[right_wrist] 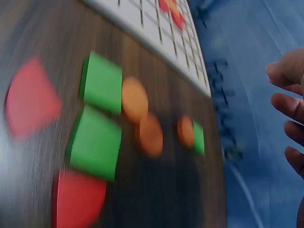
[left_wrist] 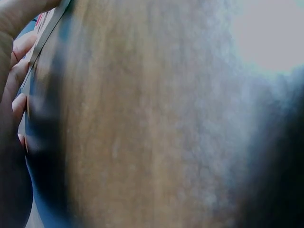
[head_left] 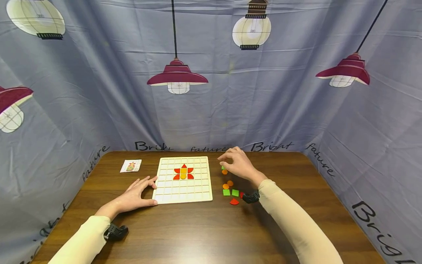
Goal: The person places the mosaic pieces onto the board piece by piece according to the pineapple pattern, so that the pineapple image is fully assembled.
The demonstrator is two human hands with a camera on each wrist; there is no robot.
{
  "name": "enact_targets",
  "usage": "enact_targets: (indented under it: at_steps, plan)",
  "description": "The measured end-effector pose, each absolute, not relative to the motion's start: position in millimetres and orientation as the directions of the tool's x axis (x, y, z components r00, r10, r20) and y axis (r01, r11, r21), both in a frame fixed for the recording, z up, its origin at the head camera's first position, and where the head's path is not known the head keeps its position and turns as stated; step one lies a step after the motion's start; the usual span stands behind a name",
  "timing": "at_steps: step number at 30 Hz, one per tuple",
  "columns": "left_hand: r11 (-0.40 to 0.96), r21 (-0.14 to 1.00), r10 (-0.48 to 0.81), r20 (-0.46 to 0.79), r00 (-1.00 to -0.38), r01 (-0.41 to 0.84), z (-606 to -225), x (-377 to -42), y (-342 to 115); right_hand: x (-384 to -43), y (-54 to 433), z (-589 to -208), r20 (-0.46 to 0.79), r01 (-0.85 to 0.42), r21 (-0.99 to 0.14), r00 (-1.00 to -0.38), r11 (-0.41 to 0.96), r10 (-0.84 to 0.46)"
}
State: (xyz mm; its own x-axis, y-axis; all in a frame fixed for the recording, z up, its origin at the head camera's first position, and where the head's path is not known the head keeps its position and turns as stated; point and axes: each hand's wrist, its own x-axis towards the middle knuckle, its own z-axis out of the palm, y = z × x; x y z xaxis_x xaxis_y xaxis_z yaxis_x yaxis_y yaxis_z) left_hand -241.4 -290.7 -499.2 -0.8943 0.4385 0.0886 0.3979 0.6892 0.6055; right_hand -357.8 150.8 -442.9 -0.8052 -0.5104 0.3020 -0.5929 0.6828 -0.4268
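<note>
My left hand (head_left: 133, 196) lies at the near left of a pale gridded board (head_left: 201, 192), its thumb at the near corner and fingertips along the left edge. On the board sits a figure: a red triangle (head_left: 184, 166) on top, yellow pieces (head_left: 183, 176) down the middle, red petal-like pieces (head_left: 189, 176) at the sides. Right of the board, my right hand (head_left: 239, 163) hovers above the far loose pieces, fingers bent. The right wrist view shows its thumb and fingers apart, nothing between them. Beneath it lie an orange disc (right_wrist: 185, 131) and a green piece (right_wrist: 198, 138).
Closer to me are two more orange discs (head_left: 225, 186), two green squares (head_left: 235, 192) and red quarter-round pieces (head_left: 234, 201). A small card (head_left: 130, 166) with a printed figure lies left of the board. A lamp-patterned curtain (head_left: 211, 121) surrounds the wooden table (head_left: 184, 234).
</note>
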Motion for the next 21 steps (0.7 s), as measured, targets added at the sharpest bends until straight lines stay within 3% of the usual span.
enact_targets:
  at_steps: [9,21]
  plan:
    - [0.69,0.596,0.445,0.097,-0.89,0.41,-499.5,-242.0,-289.6,-358.4,201.4,-457.8,0.255,-0.504,-0.444,-0.864,0.741,-0.435]
    - [0.696,0.597,0.439,0.086,-0.894,0.399,-501.1,-242.8,-290.1,-377.5,188.6,-491.8,0.179,-0.44,-0.425,-0.897,0.791,-0.403]
